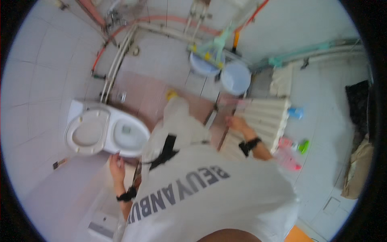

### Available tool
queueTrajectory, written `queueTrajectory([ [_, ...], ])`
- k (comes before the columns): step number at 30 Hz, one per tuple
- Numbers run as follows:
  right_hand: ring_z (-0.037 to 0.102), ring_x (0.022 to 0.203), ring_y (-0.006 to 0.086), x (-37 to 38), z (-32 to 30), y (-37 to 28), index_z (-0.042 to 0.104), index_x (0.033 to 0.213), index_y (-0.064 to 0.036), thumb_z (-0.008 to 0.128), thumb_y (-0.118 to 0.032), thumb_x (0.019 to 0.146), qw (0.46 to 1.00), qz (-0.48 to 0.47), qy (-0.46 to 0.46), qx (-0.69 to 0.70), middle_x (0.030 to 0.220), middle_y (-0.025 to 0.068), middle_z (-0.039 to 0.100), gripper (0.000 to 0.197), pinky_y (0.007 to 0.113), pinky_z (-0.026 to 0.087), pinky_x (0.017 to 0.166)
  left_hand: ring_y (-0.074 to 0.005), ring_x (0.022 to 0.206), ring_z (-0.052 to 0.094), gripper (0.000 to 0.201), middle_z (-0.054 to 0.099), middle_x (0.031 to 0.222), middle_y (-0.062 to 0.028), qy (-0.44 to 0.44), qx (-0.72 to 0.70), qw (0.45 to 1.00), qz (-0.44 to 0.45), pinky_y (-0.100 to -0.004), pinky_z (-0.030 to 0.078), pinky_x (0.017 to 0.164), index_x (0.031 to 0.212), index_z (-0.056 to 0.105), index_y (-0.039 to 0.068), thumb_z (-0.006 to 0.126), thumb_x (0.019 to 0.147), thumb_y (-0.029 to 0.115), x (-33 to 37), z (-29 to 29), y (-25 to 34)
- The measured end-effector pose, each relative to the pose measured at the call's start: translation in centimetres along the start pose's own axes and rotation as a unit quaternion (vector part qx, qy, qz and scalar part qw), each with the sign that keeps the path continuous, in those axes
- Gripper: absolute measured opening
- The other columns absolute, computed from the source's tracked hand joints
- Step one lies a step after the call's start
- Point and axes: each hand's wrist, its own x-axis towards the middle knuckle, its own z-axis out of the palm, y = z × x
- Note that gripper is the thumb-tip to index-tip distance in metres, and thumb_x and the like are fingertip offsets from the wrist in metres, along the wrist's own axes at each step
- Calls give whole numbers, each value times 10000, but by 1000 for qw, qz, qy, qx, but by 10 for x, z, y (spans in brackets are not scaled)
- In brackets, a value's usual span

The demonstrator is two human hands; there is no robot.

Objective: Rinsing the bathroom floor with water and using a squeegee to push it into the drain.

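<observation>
My left hand (pixel 117 166) is beside the front edge of the white toilet (pixel 142 139). Its fingers are slightly bent and apart, and I see nothing in them. The toilet's lid and seat (pixel 88 131) are raised, leaving the bowl uncovered. On the other side, my right hand (pixel 238 123) hangs by the cream radiator (pixel 262 121), fingers loosely bent and somewhat blurred, with no held thing visible. Both wrists carry black bands. My leg in light trousers (pixel 175 117) stands between the hands, a yellow shoe tip (pixel 171 95) showing.
Two pale basins or buckets (pixel 236 78) stand by the far wall, with a light-green and yellow frame (pixel 217 46) over one. A cloth (pixel 281 82) lies at the radiator's far end. Pink and green bottles (pixel 288 153) and a blue item (pixel 296 112) are beyond it. Pipes (pixel 117 66) run along the walls.
</observation>
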Motion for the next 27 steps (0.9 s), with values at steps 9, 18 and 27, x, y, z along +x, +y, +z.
queueTrajectory([
  [9, 623, 766, 165, -24, -237, -94, 602, 1132, -47, 593, -112, 864, 940, -25, 297, 165, 822, 85, 655, 275, 295, 498, 716, -398, 952, 531, 309, 527, 1025, -197, 253, -31, 963, -90, -445, 435, 815, 1045, 568, -1, 599, 738, -6, -11, -26, -76],
  [18, 576, 702, 113, -51, -490, -260, 610, 1081, 4, 515, -70, 914, 820, -260, 502, 94, 757, 52, 615, 206, 254, 468, 678, -389, 991, 504, 364, 501, 1075, -192, 453, 28, 886, -91, -443, 408, 838, 1107, 535, 5, 579, 746, -12, -1, -63, -91],
  [27, 576, 730, 84, 109, -635, -406, 606, 1123, -26, 519, -189, 935, 804, -396, 422, 136, 788, 32, 621, 263, 210, 444, 623, -384, 997, 517, 342, 497, 1128, -196, 525, 38, 828, -194, -424, 421, 857, 1142, 520, 9, 551, 802, -12, 30, -115, -53],
])
